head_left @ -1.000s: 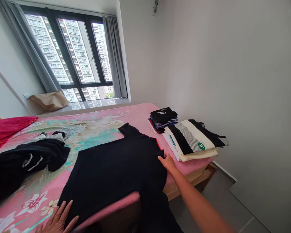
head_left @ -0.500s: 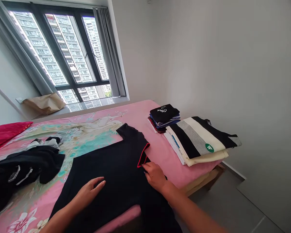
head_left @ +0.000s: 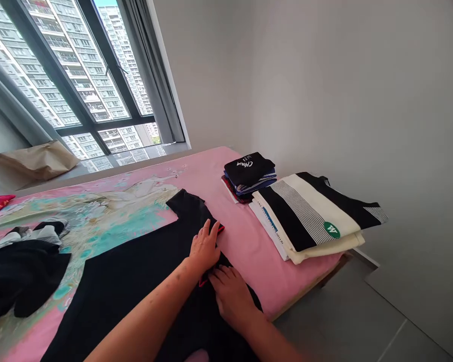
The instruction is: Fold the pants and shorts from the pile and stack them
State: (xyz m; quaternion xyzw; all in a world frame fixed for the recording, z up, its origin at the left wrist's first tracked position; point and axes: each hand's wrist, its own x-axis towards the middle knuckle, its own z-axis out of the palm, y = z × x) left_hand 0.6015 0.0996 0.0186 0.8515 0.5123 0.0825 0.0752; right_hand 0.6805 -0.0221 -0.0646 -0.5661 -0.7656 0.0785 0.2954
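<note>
A black T-shirt [head_left: 136, 266] with red trim at its neckline lies spread over the near side of the bed, its front part running under my arms. My left hand [head_left: 205, 246] rests on the upper part of the shirt by the neckline, fingers stretched and apart. Just below it, my right hand [head_left: 232, 296] has its fingers bent onto the cloth at the other side of the neckline, gripping the fabric there. Both hands cover most of the red trim. One short sleeve [head_left: 184, 203] points toward the window.
A small folded pile topped by a black garment [head_left: 249, 170] sits on the pink bedsheet [head_left: 207, 168]. Beside it is a larger stack with a striped knit top [head_left: 305, 211]. Crumpled dark clothes [head_left: 26, 271] lie at left. A paper bag [head_left: 38, 160] stands by the window.
My left hand has moved forward and right from above the shirt's middle onto its neckline. My right hand stays near the neckline. The view has shifted to the right.
</note>
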